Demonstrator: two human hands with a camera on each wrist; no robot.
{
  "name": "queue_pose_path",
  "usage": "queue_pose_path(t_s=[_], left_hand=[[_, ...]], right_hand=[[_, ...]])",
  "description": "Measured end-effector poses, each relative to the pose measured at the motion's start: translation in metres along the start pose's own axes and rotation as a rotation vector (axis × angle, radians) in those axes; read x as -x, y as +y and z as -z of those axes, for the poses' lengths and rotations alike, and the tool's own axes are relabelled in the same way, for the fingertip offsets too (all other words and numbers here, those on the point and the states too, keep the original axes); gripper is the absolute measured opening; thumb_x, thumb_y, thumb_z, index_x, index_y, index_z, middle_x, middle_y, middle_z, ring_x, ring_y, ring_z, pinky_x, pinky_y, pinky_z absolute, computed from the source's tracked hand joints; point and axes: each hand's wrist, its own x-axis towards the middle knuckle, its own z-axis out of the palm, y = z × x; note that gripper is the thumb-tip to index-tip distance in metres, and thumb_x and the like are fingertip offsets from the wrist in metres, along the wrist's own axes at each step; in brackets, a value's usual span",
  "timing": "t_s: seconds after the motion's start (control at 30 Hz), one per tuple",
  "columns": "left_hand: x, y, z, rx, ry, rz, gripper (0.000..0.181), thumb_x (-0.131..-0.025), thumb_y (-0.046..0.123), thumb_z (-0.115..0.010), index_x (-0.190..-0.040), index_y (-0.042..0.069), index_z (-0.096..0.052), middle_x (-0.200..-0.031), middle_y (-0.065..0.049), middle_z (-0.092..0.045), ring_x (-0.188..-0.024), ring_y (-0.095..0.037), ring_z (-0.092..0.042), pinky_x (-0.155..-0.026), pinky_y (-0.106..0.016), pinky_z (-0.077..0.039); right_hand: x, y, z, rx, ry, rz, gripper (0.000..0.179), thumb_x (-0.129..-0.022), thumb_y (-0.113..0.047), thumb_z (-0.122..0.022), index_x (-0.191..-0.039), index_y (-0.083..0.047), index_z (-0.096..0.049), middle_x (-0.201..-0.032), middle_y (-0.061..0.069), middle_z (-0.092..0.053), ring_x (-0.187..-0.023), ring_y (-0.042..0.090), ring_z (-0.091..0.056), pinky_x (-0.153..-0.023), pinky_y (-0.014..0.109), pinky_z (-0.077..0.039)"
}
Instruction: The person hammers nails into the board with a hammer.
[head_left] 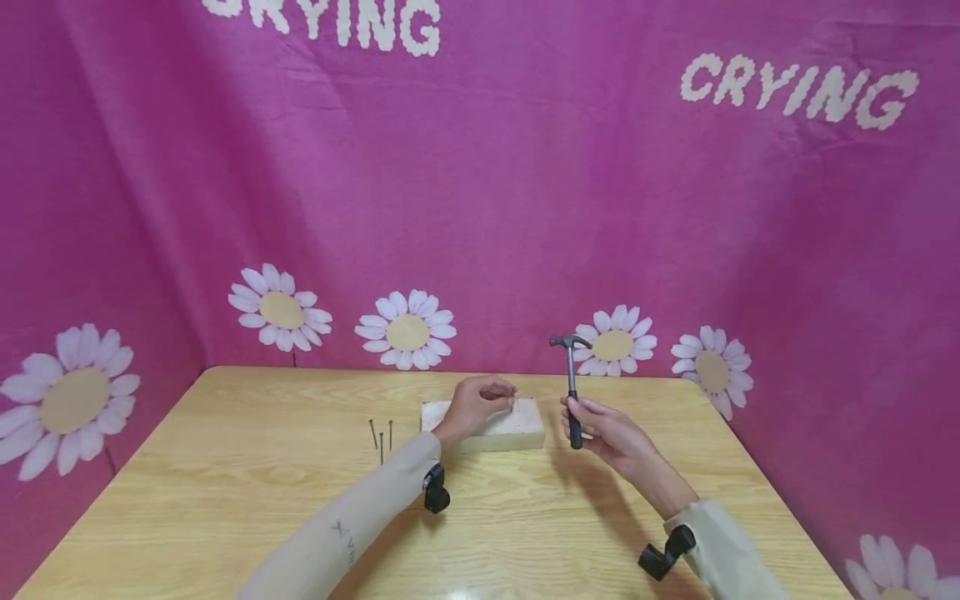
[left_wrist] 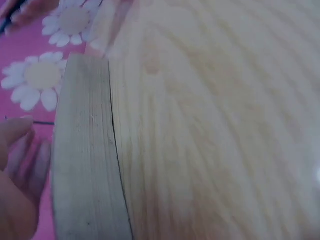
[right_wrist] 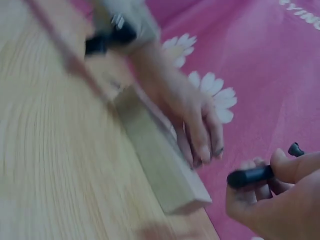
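Observation:
A pale wooden block (head_left: 498,440) lies on the table, its long side facing me. Over the block's right part my left hand (head_left: 476,406) pinches a thin nail (left_wrist: 44,123), which stands upright with its point at the block's top face. To the right of the block my right hand (head_left: 611,435) grips a claw hammer (head_left: 573,375) by its black handle. The hammer's head is raised, its striking face turned left and its claw right. In the right wrist view the handle's butt end (right_wrist: 245,178) shows between thumb and fingers.
Several loose nails (head_left: 381,442) lie on the wooden table (head_left: 247,500) left of the block. A pink cloth (head_left: 495,208) with daisies and white lettering hangs behind the table and along both sides. Each forearm wears a black wrist camera (head_left: 437,490).

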Motion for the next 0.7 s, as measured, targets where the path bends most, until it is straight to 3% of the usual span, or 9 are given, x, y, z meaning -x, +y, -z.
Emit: queue_pose_path(t_s=[0.1,0.2,0.27,0.33,0.5,0.7], left_hand=[[0.011,0.010,0.008,-0.101,-0.051,0.041,0.038,-0.094,0.009,-0.079,-0.130,-0.002,-0.069,-0.129,-0.021,-0.071,-0.111,-0.033,-0.073,-0.096,-0.038,-0.060],[0.022,0.017,0.024,-0.277,-0.124,0.091,0.063,-0.088,0.020,-0.087,-0.142,0.000,-0.061,-0.143,-0.019,-0.063,-0.123,-0.035,-0.067,-0.108,-0.049,-0.052],[0.027,0.020,0.036,-0.390,-0.166,0.111,0.074,-0.084,0.025,-0.091,-0.145,0.000,-0.058,-0.145,-0.017,-0.062,-0.126,-0.035,-0.065,-0.111,-0.053,-0.049],[0.027,0.021,0.045,-0.488,-0.198,0.106,0.076,-0.081,0.028,-0.092,-0.144,-0.002,-0.059,-0.135,-0.017,-0.067,-0.118,-0.033,-0.066,-0.107,-0.054,-0.050],[0.024,0.020,0.058,-0.535,-0.270,0.101,0.068,-0.082,0.025,-0.092,-0.138,-0.002,-0.064,-0.119,-0.013,-0.072,-0.098,-0.022,-0.063,-0.094,-0.046,-0.056],[0.025,0.021,0.065,-0.466,-0.288,0.103,0.064,-0.084,0.021,-0.090,-0.136,-0.004,-0.064,-0.133,-0.017,-0.069,-0.113,-0.028,-0.067,-0.104,-0.048,-0.055]], right_hand=[[-0.001,0.004,0.001,0.089,0.066,0.033,0.025,-0.109,-0.011,-0.055,-0.127,0.001,-0.069,-0.096,-0.004,-0.071,-0.090,0.007,-0.068,-0.084,0.024,-0.059],[-0.001,0.007,0.002,0.142,0.128,0.047,0.030,-0.108,-0.010,-0.057,-0.131,0.006,-0.065,-0.092,-0.004,-0.071,-0.087,0.006,-0.067,-0.079,0.022,-0.058],[0.000,0.008,0.003,0.171,0.171,0.054,0.032,-0.108,-0.011,-0.059,-0.133,0.008,-0.064,-0.091,-0.005,-0.070,-0.085,0.006,-0.066,-0.076,0.021,-0.057],[0.000,0.008,0.004,0.204,0.212,0.059,0.036,-0.108,-0.012,-0.060,-0.136,0.010,-0.061,-0.090,-0.006,-0.070,-0.085,0.006,-0.064,-0.074,0.020,-0.056],[0.001,0.008,0.003,0.317,0.255,0.062,0.045,-0.107,-0.013,-0.061,-0.143,0.014,-0.055,-0.090,-0.007,-0.070,-0.085,0.005,-0.063,-0.072,0.020,-0.054],[0.003,0.007,-0.002,0.451,0.250,0.111,0.042,-0.107,-0.015,-0.062,-0.137,0.013,-0.060,-0.093,-0.007,-0.071,-0.088,0.005,-0.062,-0.076,0.021,-0.055]])
